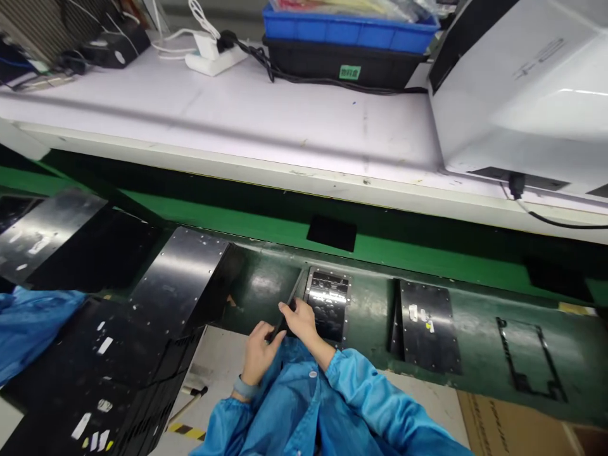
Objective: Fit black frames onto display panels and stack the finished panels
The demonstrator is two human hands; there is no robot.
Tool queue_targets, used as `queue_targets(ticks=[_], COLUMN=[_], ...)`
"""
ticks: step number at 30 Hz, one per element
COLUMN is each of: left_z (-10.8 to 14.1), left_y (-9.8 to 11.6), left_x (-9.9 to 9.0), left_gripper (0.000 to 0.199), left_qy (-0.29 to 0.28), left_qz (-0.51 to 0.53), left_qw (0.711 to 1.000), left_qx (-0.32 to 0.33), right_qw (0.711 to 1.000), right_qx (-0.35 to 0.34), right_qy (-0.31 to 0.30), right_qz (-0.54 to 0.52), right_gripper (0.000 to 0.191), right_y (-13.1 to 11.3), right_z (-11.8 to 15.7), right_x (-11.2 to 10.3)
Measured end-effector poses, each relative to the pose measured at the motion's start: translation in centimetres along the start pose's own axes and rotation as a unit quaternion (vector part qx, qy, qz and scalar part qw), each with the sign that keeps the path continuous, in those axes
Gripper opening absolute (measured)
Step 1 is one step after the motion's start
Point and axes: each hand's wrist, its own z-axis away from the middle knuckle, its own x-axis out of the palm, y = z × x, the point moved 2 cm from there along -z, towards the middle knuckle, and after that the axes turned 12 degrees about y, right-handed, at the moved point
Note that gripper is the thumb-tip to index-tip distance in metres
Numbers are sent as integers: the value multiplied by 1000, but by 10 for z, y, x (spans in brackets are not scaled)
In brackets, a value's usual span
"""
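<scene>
Near the lower middle, my left hand (259, 351) grips the lower end of a thin dark panel (287, 308), seen nearly edge-on. My right hand (300, 318) holds the same panel higher up, with the thumb and fingers at its edge. The panel is tilted above the green bench surface (266, 278). Just right of my right hand lies a glossy black plate (330, 303) in a frame with small screws along its sides. A blue sleeve covers each arm, and a grey band is on my left wrist.
More black plates lie on the bench at the left (183, 272) and right (430, 326), with a thin black frame (532, 358) farther right. Above stands a white shelf (304, 126) with a blue bin (351, 31) and a white machine (522, 101). Blue cloth (38, 323) shows at left.
</scene>
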Motion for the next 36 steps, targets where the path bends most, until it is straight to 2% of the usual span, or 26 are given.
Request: queue_targets(ticks=[2,3,5,7,9,13,17,20,24,28,31,36], left_z=[-4,-10,-29,-50,-67,-78,-75,-82,-89,-73,-60,-60], left_y=[-3,-9,-27,-48,-64,-81,-85,-86,-85,-77,-68,-55], left_x=[9,14,26,43,63,90,100,111,133,150,159,173], left_gripper=[36,42,50,55,65,70,64,59,55,44,37,41], left_qy=[-53,-59,-27,9,8,-15,-4,-9,-31,-48,-58,-66], left_qz=[70,99,142,164,183,214,216,202,163,92,30,-61], left_qw=[996,993,986,969,946,923,928,938,954,972,982,987], left_qx=[0,-13,-87,-187,-267,-319,-304,-281,-251,-210,-176,-130], right_qw=[999,998,996,996,995,989,983,978,971,966,961,951], right_qx=[2,4,12,18,12,21,56,71,86,122,154,171], right_qy=[44,61,87,90,84,113,121,125,158,214,229,228], right_qz=[21,24,11,-18,-46,-96,-128,-154,-155,-78,17,123], right_gripper=[29,29,32,35,38,39,42,45,46,48,47,45], right_y=[8,13,25,37,50,81,116,134,150,169,183,191], right_z=[0,-2,-9,-20,-30,-43,-55,-68,-72,-47,-28,-27], right_x=[-12,-17,-25,-31,-34,-37,-33,-30,-40,-61,-72,-83])
